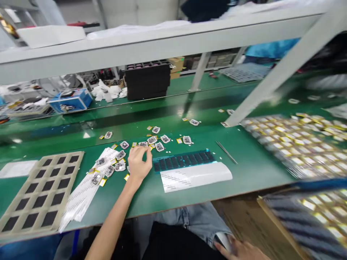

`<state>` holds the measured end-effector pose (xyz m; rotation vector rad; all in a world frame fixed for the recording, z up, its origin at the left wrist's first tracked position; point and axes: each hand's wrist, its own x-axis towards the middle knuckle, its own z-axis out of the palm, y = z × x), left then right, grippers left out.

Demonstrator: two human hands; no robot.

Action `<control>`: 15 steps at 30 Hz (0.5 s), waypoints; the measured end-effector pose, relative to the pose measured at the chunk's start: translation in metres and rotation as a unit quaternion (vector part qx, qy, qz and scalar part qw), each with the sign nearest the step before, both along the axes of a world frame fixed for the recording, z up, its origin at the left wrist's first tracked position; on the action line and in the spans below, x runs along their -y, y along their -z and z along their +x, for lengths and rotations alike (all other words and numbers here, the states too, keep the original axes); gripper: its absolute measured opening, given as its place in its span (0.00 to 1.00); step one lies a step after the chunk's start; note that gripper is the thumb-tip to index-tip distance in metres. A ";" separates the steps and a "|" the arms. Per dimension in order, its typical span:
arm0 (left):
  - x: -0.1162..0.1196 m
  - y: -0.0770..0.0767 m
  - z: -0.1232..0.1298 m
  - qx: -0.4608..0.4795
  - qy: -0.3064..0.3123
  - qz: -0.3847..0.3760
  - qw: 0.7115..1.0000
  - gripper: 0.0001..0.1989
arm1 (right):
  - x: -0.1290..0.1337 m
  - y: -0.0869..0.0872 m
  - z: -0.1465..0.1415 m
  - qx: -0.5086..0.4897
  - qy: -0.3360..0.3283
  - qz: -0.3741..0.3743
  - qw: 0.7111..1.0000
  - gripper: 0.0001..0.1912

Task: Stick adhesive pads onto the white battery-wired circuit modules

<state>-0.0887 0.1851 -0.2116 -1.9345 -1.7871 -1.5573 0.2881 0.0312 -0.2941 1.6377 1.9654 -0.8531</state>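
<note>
My left hand (pixel 139 162) is over the green bench, thumb and forefinger pinched together. Whether something small is between the fingertips is hidden. Around it lie several small electronic modules (pixel 159 146), whitish with yellow-wrapped batteries wired to them. Just right of this hand is a teal sheet (pixel 184 161) with rows of black pieces, partly covered by its curled white backing paper (pixel 195 177). At the lower edge, my right hand (pixel 244 250), blurred, is by my thigh, its fingers around a pale, flat, phone-like object (pixel 223 241).
Metal tweezers (pixel 226 152) lie right of the sheet. A tray with black squares (pixel 40 191) and printed white strips (pixel 84 195) are at left. Trays full of modules (pixel 303 141) stand at right. A shelf post (pixel 273 79) and beam (pixel 162 41) cross above the bench.
</note>
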 end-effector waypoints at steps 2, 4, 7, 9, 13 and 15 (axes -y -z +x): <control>0.020 -0.021 0.021 0.031 0.016 0.009 0.999 0.08 | 0.010 0.001 -0.003 -0.049 0.005 0.047 0.998 0.18; 0.048 -0.037 0.051 0.062 0.058 0.003 0.996 0.09 | 0.011 0.000 -0.011 -0.064 0.023 0.061 0.996 0.17; 0.095 -0.034 0.101 0.075 0.188 -0.030 0.979 0.08 | 0.008 -0.009 -0.015 -0.084 0.030 0.048 0.995 0.16; 0.121 -0.013 0.128 0.042 0.361 -0.111 0.925 0.05 | 0.013 -0.024 -0.009 -0.110 0.044 0.034 0.992 0.19; 0.146 0.042 0.160 -0.149 0.518 -0.385 0.749 0.23 | 0.037 -0.058 0.013 -0.189 0.079 0.022 0.979 0.17; 0.147 0.061 0.171 -0.161 0.527 -0.413 0.725 0.17 | 0.041 -0.066 0.020 -0.210 0.061 0.040 0.975 0.14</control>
